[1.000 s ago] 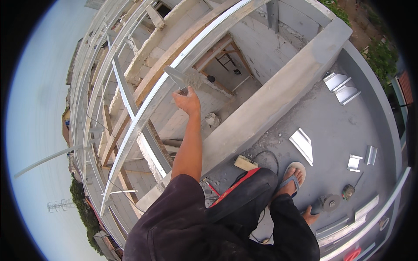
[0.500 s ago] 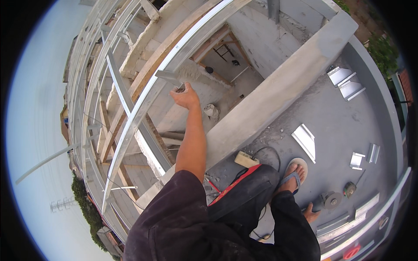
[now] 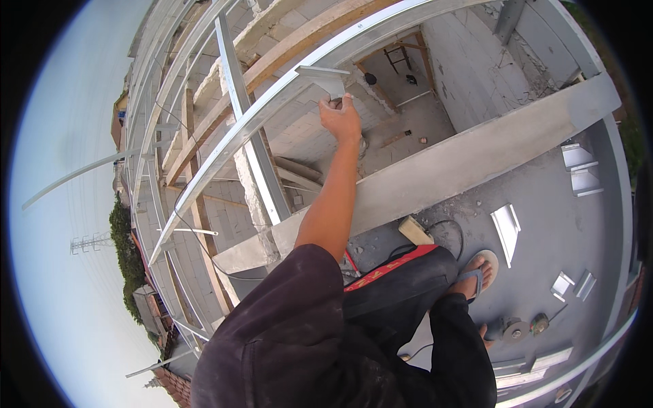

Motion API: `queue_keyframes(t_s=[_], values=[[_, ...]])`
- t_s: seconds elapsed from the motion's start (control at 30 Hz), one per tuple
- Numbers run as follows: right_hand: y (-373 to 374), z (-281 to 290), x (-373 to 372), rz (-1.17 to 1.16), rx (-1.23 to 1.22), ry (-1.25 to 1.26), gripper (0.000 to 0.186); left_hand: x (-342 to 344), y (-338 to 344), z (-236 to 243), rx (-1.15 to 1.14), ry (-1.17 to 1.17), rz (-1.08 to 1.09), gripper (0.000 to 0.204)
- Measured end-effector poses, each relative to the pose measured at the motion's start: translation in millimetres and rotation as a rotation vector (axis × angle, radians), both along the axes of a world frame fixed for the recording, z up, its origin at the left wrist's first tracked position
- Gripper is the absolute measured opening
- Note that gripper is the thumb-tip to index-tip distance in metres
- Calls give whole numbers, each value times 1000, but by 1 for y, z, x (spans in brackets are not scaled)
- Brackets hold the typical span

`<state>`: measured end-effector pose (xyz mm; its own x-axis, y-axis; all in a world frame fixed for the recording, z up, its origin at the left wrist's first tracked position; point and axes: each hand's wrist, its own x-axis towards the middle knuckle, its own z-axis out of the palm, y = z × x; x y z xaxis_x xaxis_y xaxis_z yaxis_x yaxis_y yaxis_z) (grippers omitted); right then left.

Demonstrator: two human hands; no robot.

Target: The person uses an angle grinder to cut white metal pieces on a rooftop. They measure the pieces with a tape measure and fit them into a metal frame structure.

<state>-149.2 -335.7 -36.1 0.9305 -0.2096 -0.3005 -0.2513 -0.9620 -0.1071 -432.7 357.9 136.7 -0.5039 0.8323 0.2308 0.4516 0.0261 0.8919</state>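
My left hand (image 3: 341, 121) is stretched forward, its thumb and fingers closed on the lower end of a slant-cut silver metal channel piece (image 3: 331, 80). The upper edge of that piece lies against the side of a long metal roof channel (image 3: 269, 109). Low on the right, my right hand (image 3: 484, 336) is mostly hidden behind my leg. Its visible fingers are at the body of an angle grinder (image 3: 513, 330), which rests on the grey floor with its disc showing.
A concrete wall top (image 3: 469, 153) runs between me and a deep room opening. Cut metal pieces (image 3: 505, 233) lie on the grey ledge, with a small round tool (image 3: 539, 323) by the grinder. Wooden beams (image 3: 286, 58) and a crossing metal channel (image 3: 262, 170) span the left side. A cable (image 3: 204, 231) hangs there.
The view has turned and shifted, so the scene sits differently in the picture. My left hand still holds the channel piece at the long channel. Less of my right hand shows behind my leg.
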Motion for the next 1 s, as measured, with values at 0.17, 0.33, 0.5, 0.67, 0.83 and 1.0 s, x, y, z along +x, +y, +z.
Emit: queue_keyframes(t_s=[0.17,0.33,0.5,0.67,0.83,1.0], values=[[4,12,13,24,18,3,77,-71,-103,32,8,84,-153,52],[21,31,6,45,95,24,75,-194,-173,54,-98,215,20,49],[29,57,3,26,196,22,72,-254,-200,49,-73,292,132,44],[40,103,0,31,299,17,70,-284,-223,36,-47,228,191,43],[93,182,44,163,501,-114,67,-268,-219,40,-61,-40,215,45],[247,295,70,717,684,-218,63,-278,-224,32,-70,-103,232,47]])
